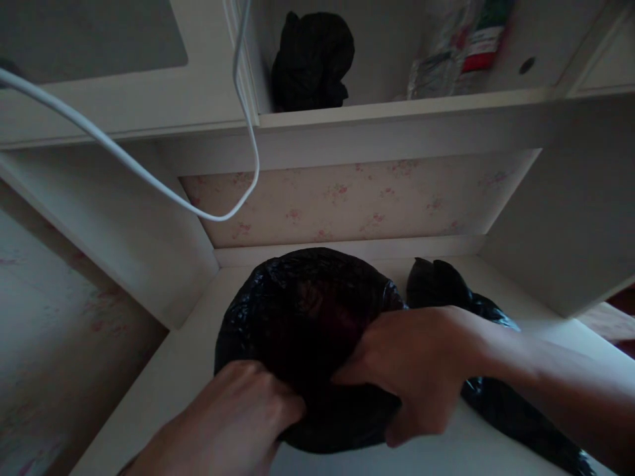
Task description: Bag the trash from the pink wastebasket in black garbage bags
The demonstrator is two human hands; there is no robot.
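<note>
A black garbage bag (317, 433) is spread round a wide, round opening, like the lining of a bin; the body beneath it is covered. Its inside is dark, with a faint reddish tint. At the near left of the rim, my left hand (243, 413) is closed on the bag's edge, its fingertips hidden in the dark plastic. My right hand (417, 370) grips the rim on the right, with one finger reaching inside and others curled outside. Another piece of black plastic bag (441, 284) lies on the white surface, partly under my right forearm.
Above is a white shelf (397, 112) bearing a bunched black bag (312, 59) and clear plastic packaging (436, 66) with a red and green label. A white cable (149, 175) loops down at the upper left. White panels (560, 205) flank the recess.
</note>
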